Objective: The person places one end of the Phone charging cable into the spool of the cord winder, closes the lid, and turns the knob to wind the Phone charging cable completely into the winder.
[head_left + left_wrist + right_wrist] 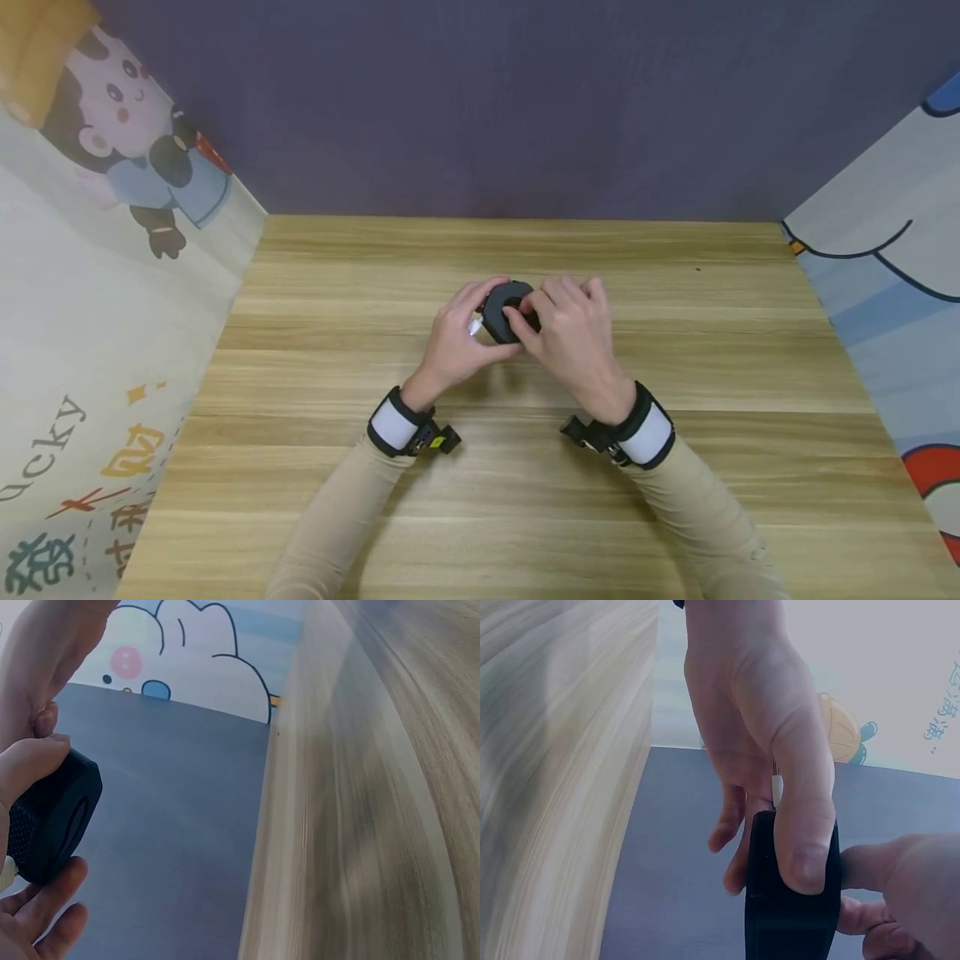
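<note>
A small black device with many-sided edges and a round dark recess in its face is held above the table. My left hand grips it by its edges, thumb on the near edge and fingers on the far one. From its left side sticks a white plug, also in sight in the right wrist view. My right hand has its thumb and curled fingers pinching at the recess; the fingertips partly hide it. In the left wrist view, the device shows a dotted, perforated side.
Under both hands lies a wood-grain table. A dark blue-grey wall rises behind it. Cartoon-printed panels stand at both sides. Each wrist wears a black and white strap with a small camera.
</note>
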Available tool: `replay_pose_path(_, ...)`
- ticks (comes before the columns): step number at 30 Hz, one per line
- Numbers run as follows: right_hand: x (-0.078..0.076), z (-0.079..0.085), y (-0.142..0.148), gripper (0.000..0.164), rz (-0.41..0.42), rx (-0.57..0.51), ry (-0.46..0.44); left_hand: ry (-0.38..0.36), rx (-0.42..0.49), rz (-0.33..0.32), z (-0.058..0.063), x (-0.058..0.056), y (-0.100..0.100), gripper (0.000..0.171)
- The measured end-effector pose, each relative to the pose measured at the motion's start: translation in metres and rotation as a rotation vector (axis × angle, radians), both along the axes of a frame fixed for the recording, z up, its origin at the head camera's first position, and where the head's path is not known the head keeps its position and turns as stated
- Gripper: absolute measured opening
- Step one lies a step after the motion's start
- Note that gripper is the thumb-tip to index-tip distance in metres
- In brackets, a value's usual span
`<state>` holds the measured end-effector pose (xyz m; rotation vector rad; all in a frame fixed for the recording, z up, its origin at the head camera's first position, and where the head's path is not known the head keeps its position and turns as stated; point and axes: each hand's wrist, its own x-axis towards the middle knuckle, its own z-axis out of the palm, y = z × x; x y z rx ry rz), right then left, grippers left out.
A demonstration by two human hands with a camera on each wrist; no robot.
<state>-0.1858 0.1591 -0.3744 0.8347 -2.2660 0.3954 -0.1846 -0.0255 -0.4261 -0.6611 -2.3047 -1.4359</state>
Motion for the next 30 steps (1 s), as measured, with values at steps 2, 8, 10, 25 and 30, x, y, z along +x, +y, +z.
replay_pose_path(2,0.001,-0.001,-0.001,0.029,-0.008,-0.004,-0.001,0.001,-0.003,0.006,0.0,0.0,0.0,0.081)
replay_pose_path(8,0.002,-0.002,-0.002,0.028,-0.008,-0.01,-0.032,0.006,-0.007,0.008,-0.002,0.0,0.0,0.081)
replay_pose_path(10,0.001,-0.003,-0.001,0.029,-0.003,-0.012,-0.044,0.009,-0.014,0.005,-0.003,0.0,0.0,0.081)
replay_pose_path(25,-0.005,-0.008,0.008,0.024,0.115,-0.07,-0.183,-0.003,-0.049,-0.042,-0.007,-0.003,-0.006,0.082)
replay_pose_path(30,-0.01,-0.014,0.018,0.031,0.235,-0.114,-0.237,-0.035,-0.051,-0.037,-0.01,-0.003,-0.009,0.085)
